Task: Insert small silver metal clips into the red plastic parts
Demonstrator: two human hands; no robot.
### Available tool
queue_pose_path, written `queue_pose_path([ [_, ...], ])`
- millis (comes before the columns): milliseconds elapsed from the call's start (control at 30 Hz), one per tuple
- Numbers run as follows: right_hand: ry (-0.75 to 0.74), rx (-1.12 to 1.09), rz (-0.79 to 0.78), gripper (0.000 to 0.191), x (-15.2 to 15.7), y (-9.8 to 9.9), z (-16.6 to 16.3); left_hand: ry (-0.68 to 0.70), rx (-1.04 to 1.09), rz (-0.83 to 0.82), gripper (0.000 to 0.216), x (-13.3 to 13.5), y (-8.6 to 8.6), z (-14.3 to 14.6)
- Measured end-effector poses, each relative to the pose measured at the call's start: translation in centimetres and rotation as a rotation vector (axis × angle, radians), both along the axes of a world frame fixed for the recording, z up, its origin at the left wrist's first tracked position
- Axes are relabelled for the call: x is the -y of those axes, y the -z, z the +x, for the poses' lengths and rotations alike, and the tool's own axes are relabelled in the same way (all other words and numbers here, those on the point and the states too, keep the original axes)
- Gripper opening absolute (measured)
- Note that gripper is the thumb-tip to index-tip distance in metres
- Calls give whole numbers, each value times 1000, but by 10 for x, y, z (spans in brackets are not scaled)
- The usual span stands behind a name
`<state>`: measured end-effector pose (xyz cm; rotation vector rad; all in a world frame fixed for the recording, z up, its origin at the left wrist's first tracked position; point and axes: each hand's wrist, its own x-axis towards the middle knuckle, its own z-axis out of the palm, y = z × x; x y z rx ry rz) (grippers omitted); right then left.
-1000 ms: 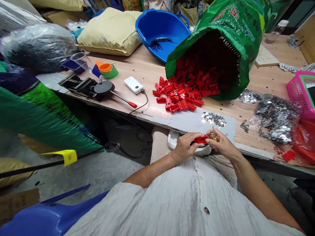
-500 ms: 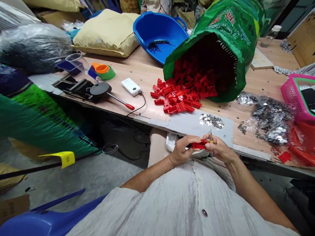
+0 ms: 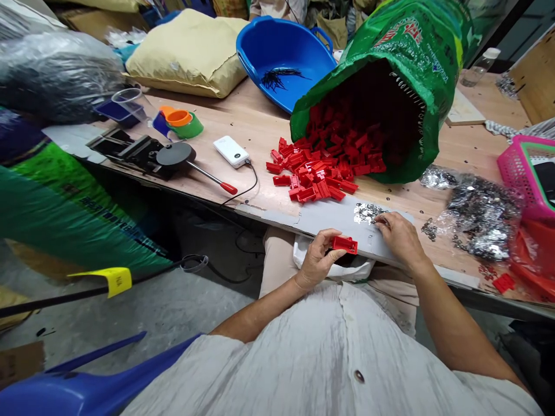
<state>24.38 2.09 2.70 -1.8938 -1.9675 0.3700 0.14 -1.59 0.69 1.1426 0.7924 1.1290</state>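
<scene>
My left hand point(image 3: 319, 259) pinches a red plastic housing point(image 3: 345, 245) between thumb and fingers, its hollow side facing up, just off the table's front edge. My right hand point(image 3: 401, 236) reaches over the grey sheet point(image 3: 321, 217), fingertips together at the right end of a heap of small shiny metal pieces point(image 3: 366, 212). What those fingertips hold, if anything, is too small to make out. Beyond the heap, many red housings point(image 3: 318, 179) spill from the mouth of a green sack point(image 3: 433, 156) lying on its side.
A blue basin point(image 3: 281, 52) stands behind the housings. To the left are a white power bank point(image 3: 231, 151) with a cable and a lever press point(image 3: 173, 159). Bagged metal pieces point(image 3: 481, 219) and a pink basket point(image 3: 515, 164) lie right. A white bag point(image 3: 303, 251) hangs below the edge.
My right hand has left the red housing and moved forward to the metal pieces. The yellow-handled tool it held no longer shows. My left hand still holds the housing, now tilted more openly upward.
</scene>
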Motion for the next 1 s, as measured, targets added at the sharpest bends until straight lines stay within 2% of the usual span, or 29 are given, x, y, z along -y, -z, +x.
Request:
queue_pose_path([
  [167, -10, 55, -28, 18, -4, 2, 3, -8, 6, -30, 36, -1, 2, -1],
  [567, -43, 72, -29, 8, -10, 2, 4, -11, -6, -48, 35, -2, 0, 2],
  [667, -43, 2, -3, 5, -11, 2, 5, -15, 19, -61, 36, -2, -1, 2],
  [867, 86, -226, -33, 6, -9, -4, 6, 6, 3, -101, 32, -3, -7, 4],
  [1000, 59, -375, -21, 13, -7, -7, 5, 14, -21, -99, 38, -7, -12, 4],
])
